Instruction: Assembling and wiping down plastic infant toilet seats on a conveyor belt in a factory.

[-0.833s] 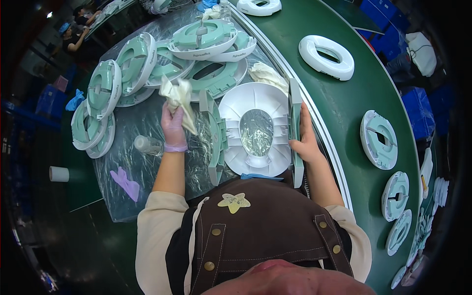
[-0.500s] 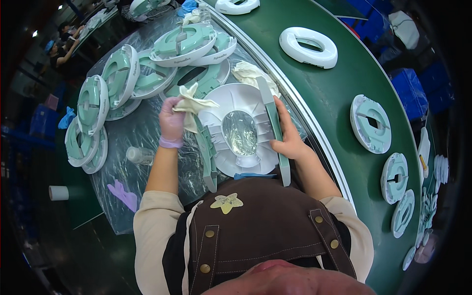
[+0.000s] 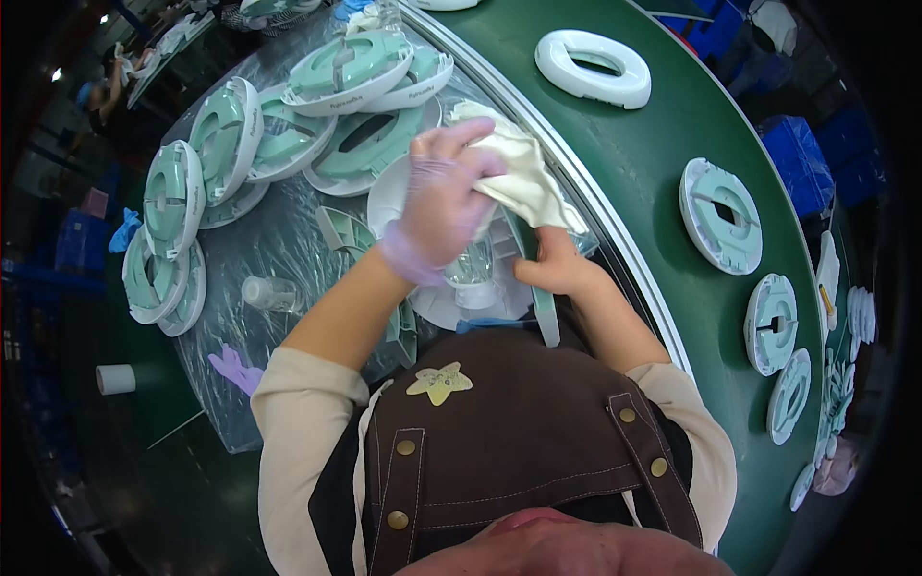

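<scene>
Clear plastic film covers the surface [image 3: 288, 216]; a white seat shell [image 3: 437, 305] is just before the brown apron [image 3: 519, 422]. The gloved left hand [image 3: 442, 197], its grip curled, grasps a white cloth [image 3: 523, 178]; the bare right hand [image 3: 569, 269] clasps the shell's green side panel [image 3: 545, 312].

Printed as a short line of dark lettering [image 3: 348, 100] along the white rim [image 3: 315, 103] of the topmost mint-and-white oval ring [image 3: 373, 60] among those heaped farthest back, and repeated in similar lettering [image 3: 421, 90] on the ring [image 3: 424, 67] tucked just beneath.
</scene>
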Demonstrator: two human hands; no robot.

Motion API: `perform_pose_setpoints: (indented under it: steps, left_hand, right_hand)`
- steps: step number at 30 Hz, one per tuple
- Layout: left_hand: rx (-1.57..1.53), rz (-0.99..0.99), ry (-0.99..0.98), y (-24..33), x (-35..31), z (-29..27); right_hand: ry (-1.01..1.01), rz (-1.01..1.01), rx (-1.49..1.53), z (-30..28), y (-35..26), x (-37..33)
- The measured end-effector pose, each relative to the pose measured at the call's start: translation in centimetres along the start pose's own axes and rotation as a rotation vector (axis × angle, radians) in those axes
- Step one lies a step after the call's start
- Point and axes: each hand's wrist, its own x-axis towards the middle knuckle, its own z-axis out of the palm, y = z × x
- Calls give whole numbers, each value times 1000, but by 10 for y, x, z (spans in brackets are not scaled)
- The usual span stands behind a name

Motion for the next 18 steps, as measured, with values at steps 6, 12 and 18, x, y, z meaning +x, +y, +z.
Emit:
perform_pose_setpoints:
  steps: [6,12,18]
  left_hand:
    - [372,101,-46,-8,16,3]
    - [491,-35,323,9,8,-71]
    - [973,-498,-123,22,-85,-136]
  right_hand:
    - [27,203,174,-5,-15,-2]
    - [159,122,270,-17,2,-7]
    - [197,145,359,-12,7,0]
